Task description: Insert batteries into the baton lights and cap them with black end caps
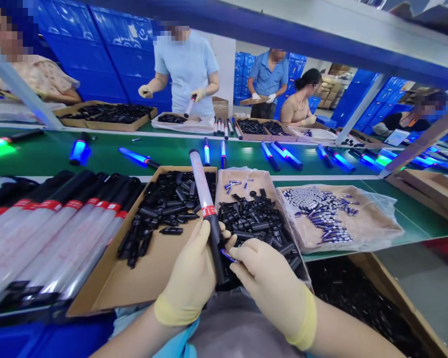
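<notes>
My left hand [192,273], in a pale yellow glove, is wrapped round the black handle of a light stick [199,181]. The stick tilts away from me, its clear tube with a red band at the far end. Also gloved, my right hand [267,281] pinches a small blue-purple battery [227,255] against the side of the handle. Whether the battery is partly inside the handle cannot be made out. Beneath the hands, a cardboard tray [112,283] and a lined tray [263,179] hold loose black plastic parts. More batteries [330,223] lie in the plastic-lined tray on the right.
Unlit light sticks [74,233] are stacked at left. Beyond the trays runs a green conveyor belt [171,144] carrying lit blue sticks. Several co-workers work across it, one in a light blue shirt [186,64]. A box of black parts [358,298] sits low at right; a shelf beam [321,44] crosses overhead.
</notes>
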